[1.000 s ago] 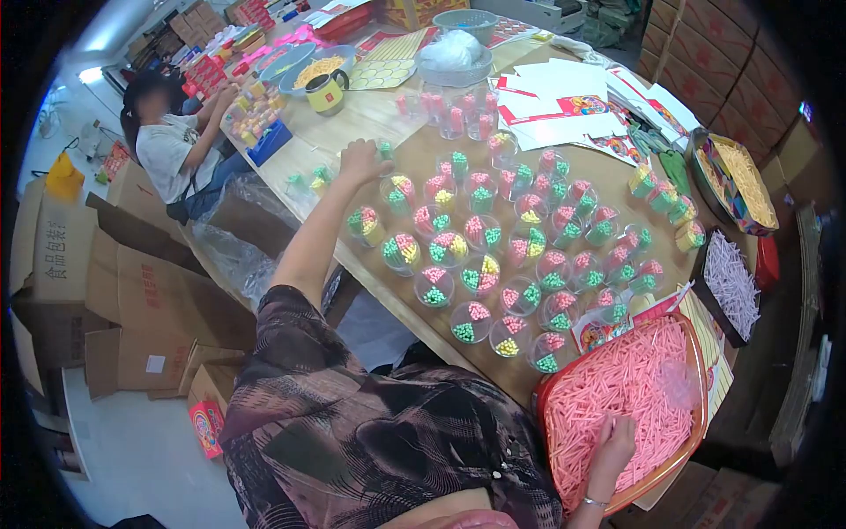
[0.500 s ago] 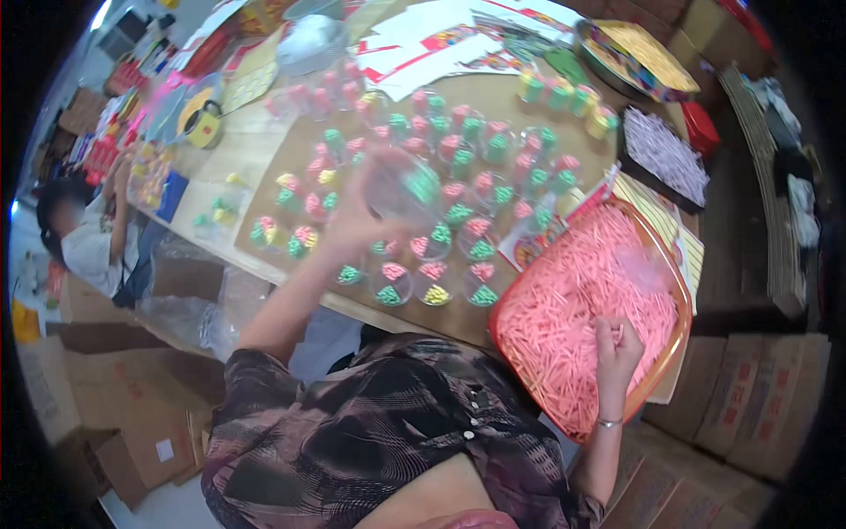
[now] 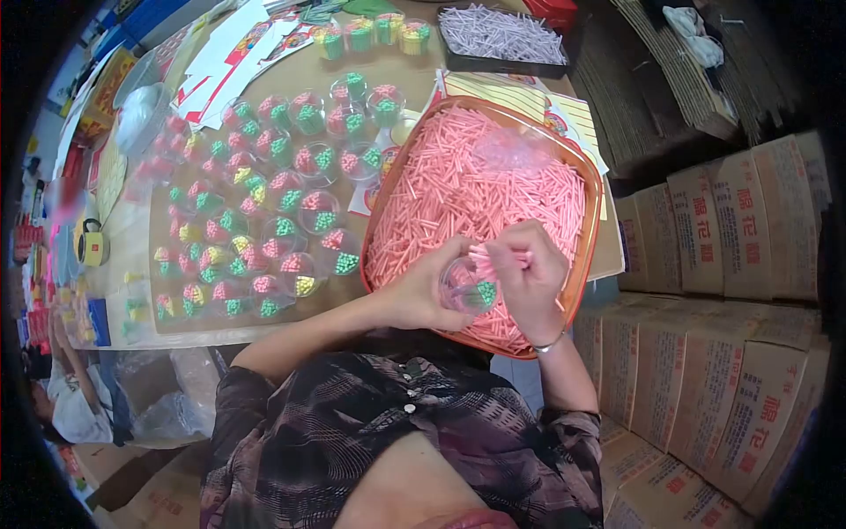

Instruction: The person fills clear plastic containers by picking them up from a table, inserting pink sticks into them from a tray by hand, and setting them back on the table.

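Observation:
My left hand (image 3: 421, 286) is wrapped round a clear plastic cup (image 3: 456, 280) that has green sticks (image 3: 480, 296) in it. At the cup's mouth, my right hand (image 3: 532, 275) pinches a small bunch of pink sticks (image 3: 499, 257). Both hands are over the near part of an orange-rimmed tub (image 3: 592, 231) heaped with loose pink sticks (image 3: 445, 181). A crumpled clear plastic piece (image 3: 515, 148) lies on the heap. Left of the tub, many clear cups (image 3: 288, 236) hold pink, green or yellow sticks.
A black tray of pale lilac sticks (image 3: 502, 37) sits beyond the tub. Cups with yellow and green sticks (image 3: 359, 35) line the far edge. Cardboard boxes (image 3: 705, 229) are stacked at right. Another person (image 3: 77, 397) is at far left, beside a yellow tape roll (image 3: 91, 244).
My left hand has brought the cup from above the cup rows to the tub. My right hand has risen from the heap with pink sticks to the cup. The view has turned rightward.

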Available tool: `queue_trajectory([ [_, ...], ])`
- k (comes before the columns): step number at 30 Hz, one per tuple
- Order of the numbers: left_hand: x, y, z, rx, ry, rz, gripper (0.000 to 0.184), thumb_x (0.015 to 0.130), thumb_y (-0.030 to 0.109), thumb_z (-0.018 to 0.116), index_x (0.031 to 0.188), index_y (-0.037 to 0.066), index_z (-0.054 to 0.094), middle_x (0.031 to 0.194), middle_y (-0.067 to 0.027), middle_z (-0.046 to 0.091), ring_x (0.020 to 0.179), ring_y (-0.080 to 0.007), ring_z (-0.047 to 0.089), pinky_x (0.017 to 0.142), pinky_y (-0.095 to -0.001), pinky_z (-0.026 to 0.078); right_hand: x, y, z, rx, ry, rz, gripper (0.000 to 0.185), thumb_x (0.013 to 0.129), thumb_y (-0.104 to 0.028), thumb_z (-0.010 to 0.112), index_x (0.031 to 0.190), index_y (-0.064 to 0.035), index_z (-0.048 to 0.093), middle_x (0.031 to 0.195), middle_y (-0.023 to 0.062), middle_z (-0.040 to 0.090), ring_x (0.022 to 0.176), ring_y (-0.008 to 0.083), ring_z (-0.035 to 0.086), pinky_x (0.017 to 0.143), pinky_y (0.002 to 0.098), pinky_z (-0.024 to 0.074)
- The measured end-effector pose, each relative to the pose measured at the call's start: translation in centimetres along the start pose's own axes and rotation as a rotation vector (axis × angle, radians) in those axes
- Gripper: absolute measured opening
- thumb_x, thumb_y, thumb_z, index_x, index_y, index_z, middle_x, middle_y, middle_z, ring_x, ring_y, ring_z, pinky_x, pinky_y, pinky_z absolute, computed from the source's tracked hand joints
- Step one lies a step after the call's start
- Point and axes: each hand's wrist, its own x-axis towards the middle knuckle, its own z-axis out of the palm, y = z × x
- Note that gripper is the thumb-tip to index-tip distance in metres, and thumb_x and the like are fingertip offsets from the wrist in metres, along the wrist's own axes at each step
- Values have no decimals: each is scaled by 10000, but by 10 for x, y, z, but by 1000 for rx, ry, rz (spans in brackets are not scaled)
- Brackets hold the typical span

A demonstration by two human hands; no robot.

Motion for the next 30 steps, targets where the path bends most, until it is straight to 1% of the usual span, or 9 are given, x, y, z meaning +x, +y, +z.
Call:
queue_trajectory([
  [1,1,-1,1,1,0,0,681,632,57,755,1243,38,455,1126,-87,553,1007,-166,525,884,-283,440,0,3,0,1,0,0,110,819,-76,719,789,-35,621,740,37,582,600,130,484,549,237,400],
  [5,1,-6,0,3,70,57,678,630,54,747,1239,27,449,1116,-92,559,977,-176,539,885,-288,439,0,12,3,-86,0,-182,154,807,-105,740,756,-43,609,723,36,574,553,148,464,496,255,391],
  [10,0,-8,1,83,82,87,655,628,45,730,1225,28,461,1096,-93,566,983,-176,539,891,-289,436,-2,19,-1,-46,-68,-216,165,813,-112,737,752,-49,597,691,25,546,521,146,445,472,267,386],
  [11,1,-8,1,83,79,85,655,628,45,730,1225,28,461,1096,-93,566,983,-176,539,891,-289,436,-2,18,-2,-47,-66,-213,165,813,-112,737,752,-49,597,691,25,546,521,146,445,472,267,386],
  [15,5,-11,2,53,-4,100,618,627,43,711,1199,24,477,1045,-91,579,944,-178,539,864,-286,437,3,9,-8,-163,-272,15,187,822,-136,731,749,-61,575,687,23,522,506,154,446,465,283,389],
  [21,3,0,0,37,12,100,582,630,48,697,1173,19,489,991,-84,589,882,-175,531,812,-274,438,12,4,4,-292,-226,-51,202,799,-104,742,688,-43,585,648,9,482,524,132,423,488,266,355],
  [25,-1,4,-4,-1,-26,-113,589,628,56,692,1179,8,490,1000,-89,590,871,-183,525,811,-279,435,19,9,12,-222,-244,-59,214,810,-110,735,680,-45,578,651,14,483,517,139,423,483,267,352],
  [30,0,-5,-6,19,-11,-72,586,626,55,687,1176,-1,492,1021,-90,580,880,-183,531,822,-273,438,21,13,17,-213,-257,-104,205,803,-134,732,700,-51,577,660,17,489,521,148,431,482,269,358],
])
